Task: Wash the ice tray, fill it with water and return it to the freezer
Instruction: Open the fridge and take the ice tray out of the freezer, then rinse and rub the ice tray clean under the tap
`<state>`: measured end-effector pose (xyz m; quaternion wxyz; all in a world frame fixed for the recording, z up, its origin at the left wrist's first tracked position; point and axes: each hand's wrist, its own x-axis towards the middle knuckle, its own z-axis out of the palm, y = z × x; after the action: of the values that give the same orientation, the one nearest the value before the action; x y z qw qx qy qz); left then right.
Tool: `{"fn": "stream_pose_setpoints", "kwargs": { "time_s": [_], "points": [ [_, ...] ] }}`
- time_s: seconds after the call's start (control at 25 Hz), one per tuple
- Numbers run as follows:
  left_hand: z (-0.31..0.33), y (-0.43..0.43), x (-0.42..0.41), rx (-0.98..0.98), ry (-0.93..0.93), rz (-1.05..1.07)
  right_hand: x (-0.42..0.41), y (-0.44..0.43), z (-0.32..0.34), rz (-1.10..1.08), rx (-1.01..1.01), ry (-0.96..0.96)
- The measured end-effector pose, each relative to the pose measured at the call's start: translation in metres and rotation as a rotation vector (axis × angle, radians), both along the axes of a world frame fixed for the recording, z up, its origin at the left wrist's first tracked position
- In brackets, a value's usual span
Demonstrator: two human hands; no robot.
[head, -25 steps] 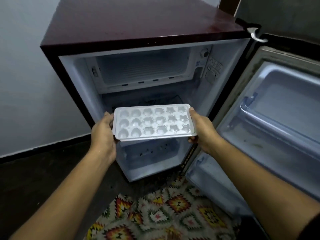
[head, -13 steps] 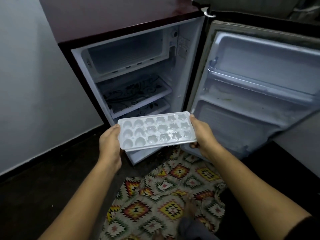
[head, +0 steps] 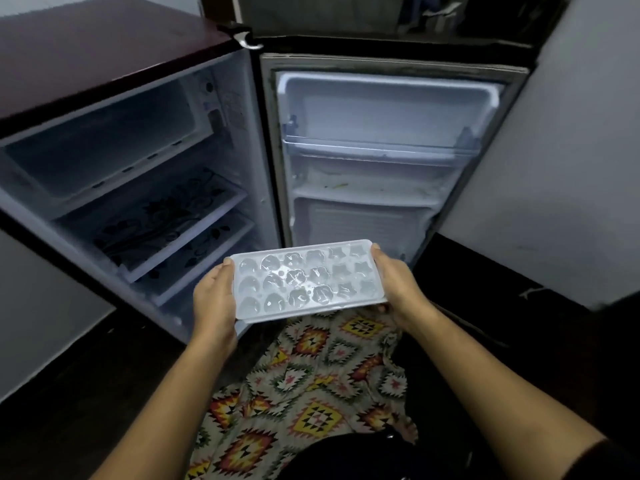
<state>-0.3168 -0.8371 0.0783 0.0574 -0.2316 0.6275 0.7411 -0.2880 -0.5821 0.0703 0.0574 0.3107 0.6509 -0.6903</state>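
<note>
Your left hand (head: 213, 299) and right hand (head: 398, 285) each grip one end of the ice tray (head: 304, 280); uneven lift between them risks tipping it.

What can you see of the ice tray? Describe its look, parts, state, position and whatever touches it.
The ice tray is a white, translucent plastic rectangle with three rows of six moulded cells: rounded ones left, flowers mid, stars right. The cells glisten; whether they hold water is unclear. It is held nearly level before the open fridge, the left hand gripping one short end, the right hand the other.
</note>
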Motion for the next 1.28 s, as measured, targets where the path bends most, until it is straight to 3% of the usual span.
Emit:
{"fn": "stream_pose_setpoints", "kwargs": {
  "time_s": [0.84,1.28],
  "points": [
    [-0.005,0.423,-0.013,-0.013,0.055,-0.594,0.122,0.362,0.005,-0.557,0.053,-0.001],
    [0.016,0.611,0.037,0.053,0.092,-1.003,0.238,0.468,0.036,-0.945,0.082,0.004]
  ]
}}
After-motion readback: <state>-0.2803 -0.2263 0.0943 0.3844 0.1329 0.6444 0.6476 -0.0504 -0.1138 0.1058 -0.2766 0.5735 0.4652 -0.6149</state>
